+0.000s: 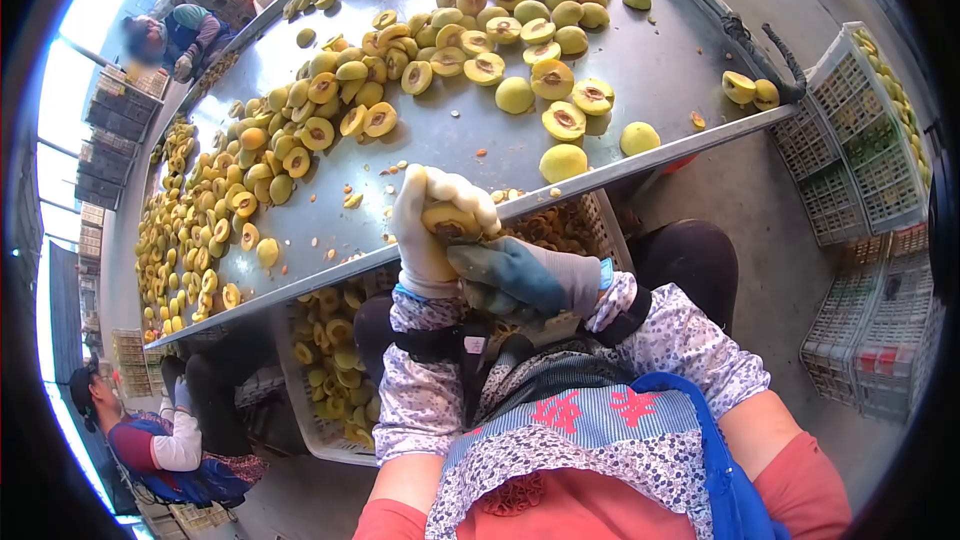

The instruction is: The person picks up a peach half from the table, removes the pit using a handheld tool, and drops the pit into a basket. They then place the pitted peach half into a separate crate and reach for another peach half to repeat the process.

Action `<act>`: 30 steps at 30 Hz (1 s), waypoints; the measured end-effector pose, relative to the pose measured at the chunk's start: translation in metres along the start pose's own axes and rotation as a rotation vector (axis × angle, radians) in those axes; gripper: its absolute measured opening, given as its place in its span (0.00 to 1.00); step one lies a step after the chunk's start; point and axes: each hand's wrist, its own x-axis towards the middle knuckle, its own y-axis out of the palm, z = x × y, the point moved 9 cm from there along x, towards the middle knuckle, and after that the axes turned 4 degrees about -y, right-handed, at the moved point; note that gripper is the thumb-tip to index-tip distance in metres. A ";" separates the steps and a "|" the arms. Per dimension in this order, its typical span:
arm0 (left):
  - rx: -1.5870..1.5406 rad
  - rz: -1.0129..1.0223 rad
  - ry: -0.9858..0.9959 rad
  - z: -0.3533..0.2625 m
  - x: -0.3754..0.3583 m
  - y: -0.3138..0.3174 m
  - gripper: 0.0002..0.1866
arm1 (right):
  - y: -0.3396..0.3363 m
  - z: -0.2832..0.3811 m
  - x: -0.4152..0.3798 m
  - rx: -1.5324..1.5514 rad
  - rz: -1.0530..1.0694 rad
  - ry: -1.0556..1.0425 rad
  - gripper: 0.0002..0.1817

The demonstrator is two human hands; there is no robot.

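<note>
Below the near edge of the desk, halved fruits are held in a plastic crate, and brown scraps are contained in a second crate. To the right of the desk, a slatted crate is filled with yellow-green fruits and is stacked upon others. More crates are piled beyond its left side.

The desk is covered along its left and far parts with cut fruits; loose bits are scattered near its front edge. Two other people are seen left of the desk, one seated, one bent at its far end. A grey floor is seen to its right.

The desktop is smooth, shiny metal; the fruits are rounded, with brown hollows. Just over the desk's near edge, a fruit is grasped by the white-gloved left hand. The blue-grey-gloved right hand is curled against it; whether anything else is gripped cannot be told.
</note>
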 end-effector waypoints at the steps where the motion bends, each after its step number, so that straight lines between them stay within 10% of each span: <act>1: 0.001 0.000 0.001 0.001 -0.001 0.004 0.21 | -0.008 0.011 0.008 -0.169 -0.100 -0.213 0.29; 6: 0.033 -0.277 -0.005 0.005 -0.011 -0.011 0.15 | -0.019 0.043 -0.010 -0.752 -0.332 -0.564 0.26; 11: -0.177 -0.377 0.088 -0.037 -0.025 -0.057 0.13 | -0.036 0.027 -0.028 -1.336 -0.432 -0.186 0.19; 15: 0.460 -0.728 0.339 -0.132 -0.097 -0.084 0.17 | -0.041 0.023 -0.035 -1.315 -0.542 -0.080 0.20; 20: 1.817 -1.162 -0.111 -0.217 -0.154 -0.124 0.24 | -0.035 0.038 -0.034 -1.130 -0.499 -0.188 0.21; 25: 1.636 -0.751 0.312 -0.212 -0.051 -0.105 0.24 | -0.021 0.057 -0.011 -1.010 -0.426 -0.321 0.22; 30: 1.776 -0.494 0.134 -0.156 0.095 -0.096 0.31 | -0.032 0.076 0.002 -0.736 -0.383 -0.380 0.21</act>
